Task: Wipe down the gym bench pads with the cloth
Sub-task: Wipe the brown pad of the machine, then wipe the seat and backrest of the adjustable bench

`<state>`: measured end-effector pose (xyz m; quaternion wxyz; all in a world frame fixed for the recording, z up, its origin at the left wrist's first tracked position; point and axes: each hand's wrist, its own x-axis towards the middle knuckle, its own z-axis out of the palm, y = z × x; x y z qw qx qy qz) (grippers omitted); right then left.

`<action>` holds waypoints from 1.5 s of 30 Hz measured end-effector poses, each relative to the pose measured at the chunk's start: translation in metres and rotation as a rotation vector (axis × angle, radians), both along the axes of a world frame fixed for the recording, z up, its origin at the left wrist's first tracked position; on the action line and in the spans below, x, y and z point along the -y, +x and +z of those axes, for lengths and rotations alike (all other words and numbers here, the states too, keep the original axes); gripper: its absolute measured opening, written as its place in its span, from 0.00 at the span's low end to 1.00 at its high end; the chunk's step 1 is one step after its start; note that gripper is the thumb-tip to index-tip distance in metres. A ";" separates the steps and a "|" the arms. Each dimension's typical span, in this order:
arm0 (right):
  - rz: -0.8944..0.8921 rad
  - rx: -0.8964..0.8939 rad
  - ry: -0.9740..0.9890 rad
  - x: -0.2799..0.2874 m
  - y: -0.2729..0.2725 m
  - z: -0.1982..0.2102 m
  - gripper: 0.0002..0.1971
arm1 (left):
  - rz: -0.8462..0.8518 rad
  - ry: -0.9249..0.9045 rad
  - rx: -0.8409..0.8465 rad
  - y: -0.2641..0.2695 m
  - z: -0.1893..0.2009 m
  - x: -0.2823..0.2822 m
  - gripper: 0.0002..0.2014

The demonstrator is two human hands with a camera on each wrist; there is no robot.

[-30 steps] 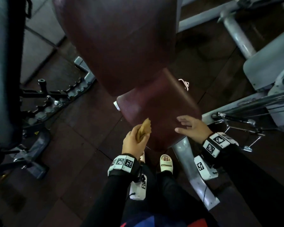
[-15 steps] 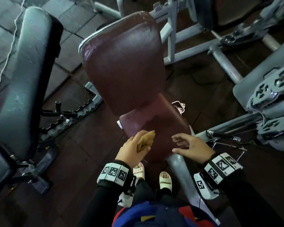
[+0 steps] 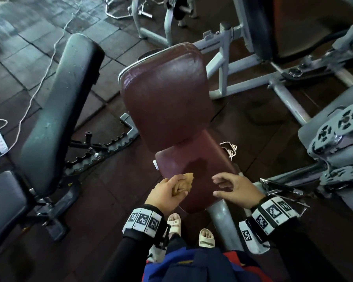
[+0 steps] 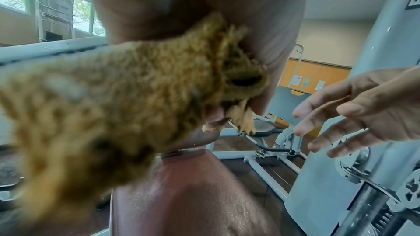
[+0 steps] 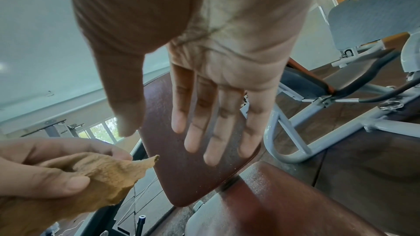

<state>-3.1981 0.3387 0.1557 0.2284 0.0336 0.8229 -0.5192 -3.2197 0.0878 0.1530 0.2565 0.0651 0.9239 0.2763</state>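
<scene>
A maroon bench has an upright back pad (image 3: 165,94) and a low seat pad (image 3: 194,165) in front of me. My left hand (image 3: 167,192) grips a bunched tan cloth (image 3: 186,181) at the seat pad's near left edge; the cloth (image 4: 127,100) fills the left wrist view and shows as the cloth (image 5: 90,173) at lower left in the right wrist view. My right hand (image 3: 234,186) hovers over the seat pad's near right part, fingers (image 5: 213,114) spread and straight, holding nothing. A darker patch marks the seat pad (image 4: 193,195).
A dark grey adjustable bench (image 3: 57,102) stands to the left with its toothed adjuster rail (image 3: 102,151). Grey machine frames (image 3: 283,92) and a plate-covered machine (image 3: 338,139) crowd the right. White cord (image 3: 39,82) trails over the floor at left. My sandalled feet (image 3: 206,237) stand below the seat.
The head view has pulled back and up, so the whole back pad now shows. Both hands stay by the seat pad's near end, and the left hand still grips the cloth.
</scene>
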 end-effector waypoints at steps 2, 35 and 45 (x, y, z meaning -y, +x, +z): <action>0.029 -0.005 0.006 0.001 -0.001 0.001 0.21 | 0.028 0.002 -0.009 0.005 0.000 0.002 0.25; 0.503 0.010 0.018 0.335 -0.113 0.023 0.17 | 0.610 0.041 -0.121 0.019 0.022 0.317 0.24; 0.441 0.015 0.026 0.415 -0.160 0.031 0.18 | 0.569 0.071 -0.117 -0.043 0.020 0.400 0.24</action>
